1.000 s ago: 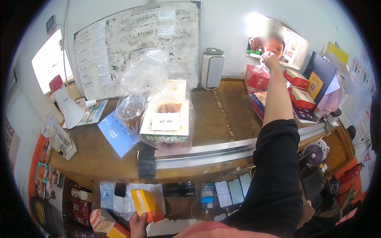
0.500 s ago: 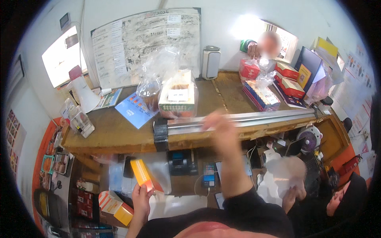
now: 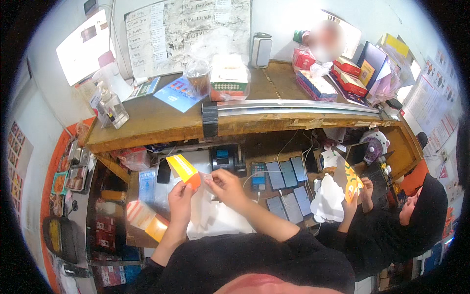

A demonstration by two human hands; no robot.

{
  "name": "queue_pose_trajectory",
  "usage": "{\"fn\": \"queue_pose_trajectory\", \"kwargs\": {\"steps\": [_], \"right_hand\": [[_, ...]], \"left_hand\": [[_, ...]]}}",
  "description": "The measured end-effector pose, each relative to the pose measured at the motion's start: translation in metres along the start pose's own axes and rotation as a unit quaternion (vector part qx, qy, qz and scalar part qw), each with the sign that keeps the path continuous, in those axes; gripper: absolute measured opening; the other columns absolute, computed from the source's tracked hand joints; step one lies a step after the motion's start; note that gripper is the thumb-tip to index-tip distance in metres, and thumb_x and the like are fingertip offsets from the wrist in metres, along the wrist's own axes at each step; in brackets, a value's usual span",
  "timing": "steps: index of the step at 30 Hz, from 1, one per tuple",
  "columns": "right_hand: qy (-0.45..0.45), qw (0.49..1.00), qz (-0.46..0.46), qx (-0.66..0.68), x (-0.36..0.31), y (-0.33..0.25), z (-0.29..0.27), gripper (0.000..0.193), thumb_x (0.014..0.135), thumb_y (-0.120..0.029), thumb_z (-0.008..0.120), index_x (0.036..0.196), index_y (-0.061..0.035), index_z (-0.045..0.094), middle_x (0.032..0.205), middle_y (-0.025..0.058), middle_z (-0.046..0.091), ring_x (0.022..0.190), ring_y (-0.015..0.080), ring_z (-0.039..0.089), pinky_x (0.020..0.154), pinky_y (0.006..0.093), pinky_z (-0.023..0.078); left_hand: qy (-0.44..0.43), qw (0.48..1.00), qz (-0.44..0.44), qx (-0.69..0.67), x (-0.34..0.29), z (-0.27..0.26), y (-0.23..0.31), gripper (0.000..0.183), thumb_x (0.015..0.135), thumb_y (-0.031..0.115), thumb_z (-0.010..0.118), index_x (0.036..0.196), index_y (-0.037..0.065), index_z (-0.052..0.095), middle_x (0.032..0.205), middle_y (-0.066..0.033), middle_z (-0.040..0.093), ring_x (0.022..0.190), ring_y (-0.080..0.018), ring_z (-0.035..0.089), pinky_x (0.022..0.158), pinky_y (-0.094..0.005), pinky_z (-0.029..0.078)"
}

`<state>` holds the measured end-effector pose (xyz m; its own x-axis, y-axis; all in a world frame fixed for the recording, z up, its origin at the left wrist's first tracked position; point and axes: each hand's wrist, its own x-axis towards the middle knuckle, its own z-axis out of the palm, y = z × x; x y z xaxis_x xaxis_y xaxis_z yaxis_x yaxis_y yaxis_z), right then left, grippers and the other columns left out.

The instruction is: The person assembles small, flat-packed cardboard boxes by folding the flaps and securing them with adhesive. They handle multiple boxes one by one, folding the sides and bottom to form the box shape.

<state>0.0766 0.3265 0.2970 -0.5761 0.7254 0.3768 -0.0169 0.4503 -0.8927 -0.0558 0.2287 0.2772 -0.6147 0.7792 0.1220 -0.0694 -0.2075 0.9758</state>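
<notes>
My left hand grips a yellow, orange and white paper carton, partly folded, its pale inner side hanging toward me. At its right edge, my right hand pinches a whitish flap between thumb and fingers. Both hands are over the lower worktop. Left of my left forearm lies a striped orange-and-white carton with a yellow side. Pale blank cardboard lies below my right wrist. Behind my hands stands a dark machine with a blue top.
Several phones with cables lie right of my hands. A raised wooden counter with a metal rail holds a bagged box and red boxes. A co-worker's hands hold a yellow patterned carton. Another person is at the wall opening.
My right hand came down from the counter rail to the carton's flap. My view tilted lower, showing more phones. The co-worker's patterned carton now faces me.
</notes>
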Motion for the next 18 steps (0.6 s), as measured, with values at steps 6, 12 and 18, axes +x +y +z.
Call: {"fn": "queue_pose_trajectory", "kwargs": {"steps": [6, 12, 18], "right_hand": [[-0.020, 1.000, -0.001, -0.004, -0.016, -0.006, -0.004, 0.015, 0.081, -0.015, 0.069, 0.087, -0.0020, 0.064, 0.081, 0.0073, 0.057, 0.067, 0.0151, 0.059, 0.059, 0.0256, 0.045], [-0.002, 0.991, 0.070, 0.114, -0.028, -0.013, 0.002, 0.016, 0.083, -0.012, 0.068, 0.086, 0.0022, 0.062, 0.084, 0.0043, 0.057, 0.071, 0.0100, 0.058, 0.061, 0.0226, 0.047], [0.019, 0.970, 0.133, 0.202, -0.027, -0.005, 0.005, 0.012, 0.083, -0.008, 0.067, 0.083, 0.0032, 0.063, 0.085, 0.0038, 0.056, 0.071, 0.0087, 0.057, 0.061, 0.0212, 0.047]], "left_hand": [[-0.029, 0.934, 0.181, 0.306, 0.005, 0.004, 0.002, 0.024, 0.080, 0.004, 0.059, 0.104, 0.000, 0.060, 0.085, -0.0142, 0.064, 0.076, -0.0195, 0.064, 0.066, -0.0309, 0.051], [-0.046, 0.937, 0.168, 0.304, 0.001, 0.017, 0.002, 0.017, 0.082, 0.004, 0.056, 0.099, 0.000, 0.058, 0.084, -0.0164, 0.063, 0.076, -0.0280, 0.064, 0.065, -0.0354, 0.050], [-0.100, 0.945, 0.164, 0.266, -0.006, 0.029, -0.002, 0.023, 0.089, 0.005, 0.049, 0.110, 0.001, 0.054, 0.092, -0.0200, 0.063, 0.085, -0.0333, 0.063, 0.073, -0.0374, 0.049]]}}
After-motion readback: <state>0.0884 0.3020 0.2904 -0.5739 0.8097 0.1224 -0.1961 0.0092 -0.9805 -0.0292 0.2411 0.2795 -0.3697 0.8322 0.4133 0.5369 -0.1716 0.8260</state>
